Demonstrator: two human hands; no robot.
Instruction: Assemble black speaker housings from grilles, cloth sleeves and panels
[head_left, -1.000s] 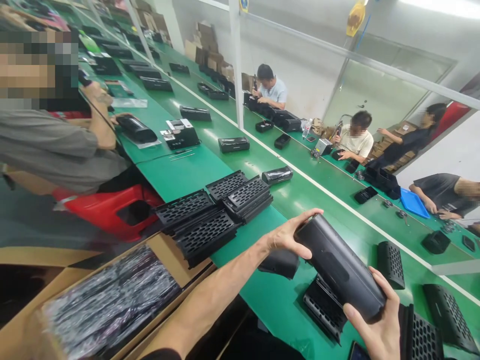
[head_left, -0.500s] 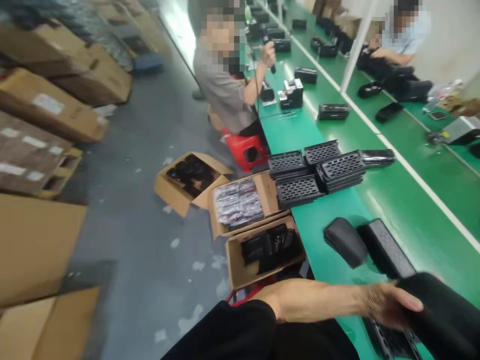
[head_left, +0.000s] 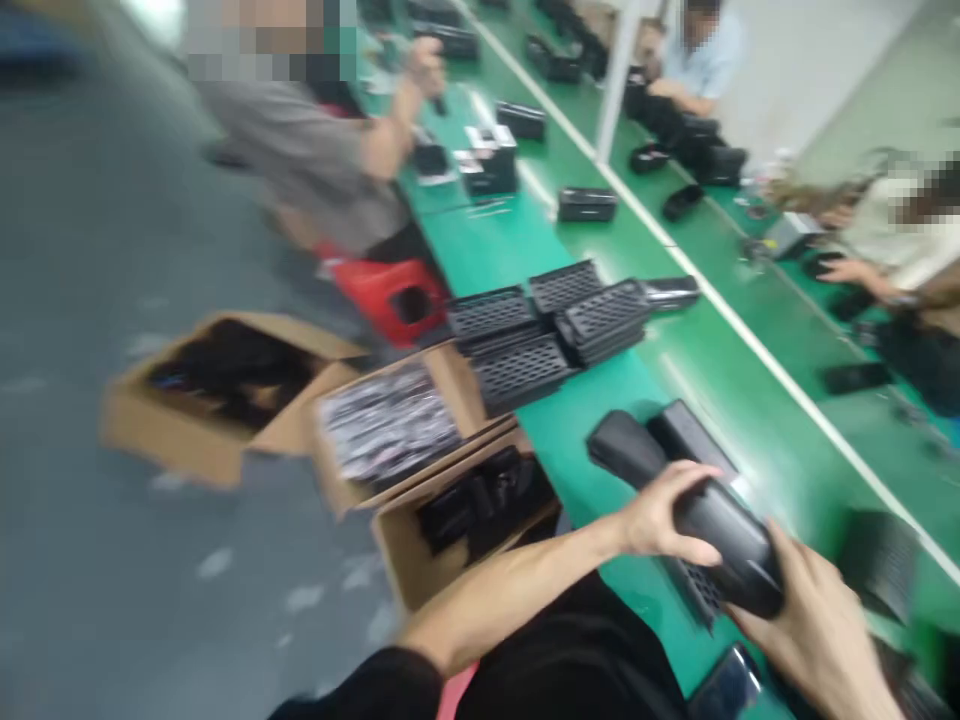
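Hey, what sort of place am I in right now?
Probably a factory assembly line: people sit along both sides of a long green table, similar black cases are spaced out on it, and open cartons stand beside it.

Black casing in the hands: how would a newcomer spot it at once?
Follow the long green table to the picture's lower right. There, the wearer's left hand and right hand grip opposite ends of a smooth black casing. The black pieces nearby lie on the table; it alone is held.
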